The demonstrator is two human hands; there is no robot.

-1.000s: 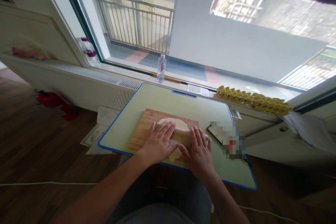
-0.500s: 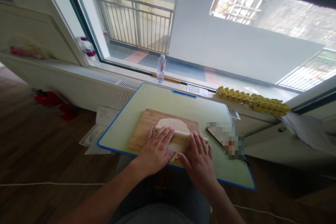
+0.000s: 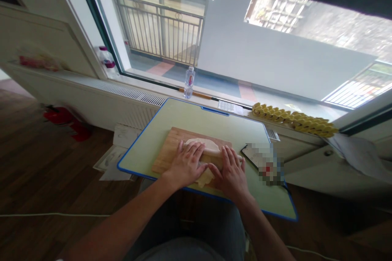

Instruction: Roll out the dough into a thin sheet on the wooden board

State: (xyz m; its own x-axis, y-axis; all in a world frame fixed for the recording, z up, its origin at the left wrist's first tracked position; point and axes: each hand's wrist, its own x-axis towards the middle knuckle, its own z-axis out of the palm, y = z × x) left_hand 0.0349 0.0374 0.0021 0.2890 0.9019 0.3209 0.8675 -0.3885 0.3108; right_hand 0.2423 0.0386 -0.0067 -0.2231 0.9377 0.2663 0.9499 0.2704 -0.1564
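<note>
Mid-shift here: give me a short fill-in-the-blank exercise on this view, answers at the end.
1. The left hand and right hand both rest on one ____.
2. The dough lies on a wooden ____.
3. The pale green tabletop has a ____ rim.
4. On the sill just beyond the tabletop's far side stands a clear plastic ____.

Missing words: rolling pin; cutting board; blue; bottle.

Found matt, grained wood in the cutting board. Noted a smooth, pale, wood-like finish on the rolling pin; a soft, matt face on the dough sheet. Recorded a smooth, low-sheen top on the table, with plastic-looking blue edging. Logged clear, glossy plastic at the bottle, metal bars at the railing, and wood-look boards across the floor.
</note>
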